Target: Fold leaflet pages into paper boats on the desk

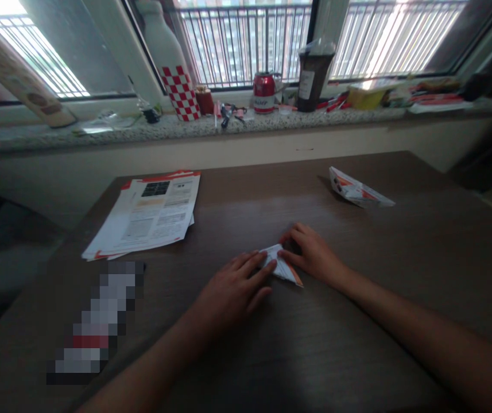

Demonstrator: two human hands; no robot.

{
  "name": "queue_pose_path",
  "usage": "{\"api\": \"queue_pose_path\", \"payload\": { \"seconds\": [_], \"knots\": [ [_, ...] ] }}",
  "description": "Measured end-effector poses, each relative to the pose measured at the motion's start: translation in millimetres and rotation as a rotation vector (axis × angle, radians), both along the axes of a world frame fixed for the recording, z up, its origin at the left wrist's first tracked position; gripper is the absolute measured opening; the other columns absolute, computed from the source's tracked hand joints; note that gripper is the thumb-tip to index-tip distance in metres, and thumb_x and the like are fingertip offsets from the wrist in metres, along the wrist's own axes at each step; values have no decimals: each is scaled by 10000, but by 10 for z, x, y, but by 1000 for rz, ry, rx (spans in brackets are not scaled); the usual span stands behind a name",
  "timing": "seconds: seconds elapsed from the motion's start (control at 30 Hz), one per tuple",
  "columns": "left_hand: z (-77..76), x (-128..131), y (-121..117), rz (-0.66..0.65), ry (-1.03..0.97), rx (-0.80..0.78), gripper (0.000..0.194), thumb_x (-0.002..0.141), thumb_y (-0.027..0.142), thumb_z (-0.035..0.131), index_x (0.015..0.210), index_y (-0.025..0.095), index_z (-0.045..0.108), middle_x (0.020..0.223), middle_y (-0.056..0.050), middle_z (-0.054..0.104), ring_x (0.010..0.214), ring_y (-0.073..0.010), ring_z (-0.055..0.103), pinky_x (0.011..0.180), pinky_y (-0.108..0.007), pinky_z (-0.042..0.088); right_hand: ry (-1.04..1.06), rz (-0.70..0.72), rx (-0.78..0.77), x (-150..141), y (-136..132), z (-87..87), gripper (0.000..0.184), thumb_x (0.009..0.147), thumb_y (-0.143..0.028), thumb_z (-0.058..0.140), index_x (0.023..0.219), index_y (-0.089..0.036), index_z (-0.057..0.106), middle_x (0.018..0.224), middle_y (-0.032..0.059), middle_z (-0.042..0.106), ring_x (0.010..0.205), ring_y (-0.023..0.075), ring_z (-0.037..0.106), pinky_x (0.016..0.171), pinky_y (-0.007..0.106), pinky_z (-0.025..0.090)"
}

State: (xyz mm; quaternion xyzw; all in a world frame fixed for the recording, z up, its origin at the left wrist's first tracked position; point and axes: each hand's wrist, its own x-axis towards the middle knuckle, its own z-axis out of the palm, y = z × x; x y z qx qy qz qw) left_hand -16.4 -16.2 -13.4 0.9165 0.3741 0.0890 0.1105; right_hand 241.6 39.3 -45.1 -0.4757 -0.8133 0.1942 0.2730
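Note:
A small folded piece of printed paper [281,265] with an orange edge lies flat on the dark wooden table [306,344]. My left hand [233,288] rests palm down beside it, fingers stretched onto its left part. My right hand [313,252] covers its right side, fingers curled and pressing down on the fold. Both hands touch the paper and keep it flat against the tabletop.
A stack of printed sheets [148,213] lies at the left. A finished folded paper shape [359,190] sits at the far right. A blurred object [97,321] lies near left. The stone windowsill [112,133] holds a red can [264,92], a dark cup [312,77], a checked bottle [177,80] and clutter.

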Motion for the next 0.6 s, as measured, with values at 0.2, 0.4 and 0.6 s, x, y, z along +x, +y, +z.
{"api": "queue_pose_path", "payload": {
  "seconds": [0.2, 0.4, 0.6],
  "knots": [
    [-3, 4, 17, -27, -11, -45, 499, 1099, 427, 472, 1581, 301, 439, 1671, -71, 400, 1532, -277, 391, 1242, -492, 349, 23, 13, -1, 39, 29, 40, 158, 918, -223, 759, 1048, -219, 670, 1046, 67, 626, 991, 245, 609, 860, 379, 488],
    [5, 28, -72, 1, 53, 18, 538, 1085, 484, 476, 1583, 283, 437, 1652, -92, 431, 1514, -318, 411, 1212, -523, 376, -2, 10, 31, 43, 32, 34, 158, 913, -222, 767, 1035, -215, 667, 1034, 66, 633, 978, 248, 606, 859, 388, 484],
    [-32, 60, -140, -6, 75, 19, 610, 1086, 530, 438, 1610, 223, 379, 1673, -139, 381, 1530, -335, 382, 1219, -503, 373, 8, 6, 26, 55, 36, 20, 149, 911, -219, 768, 1027, -216, 675, 1025, 64, 635, 961, 239, 605, 836, 368, 483]
  ]
}}
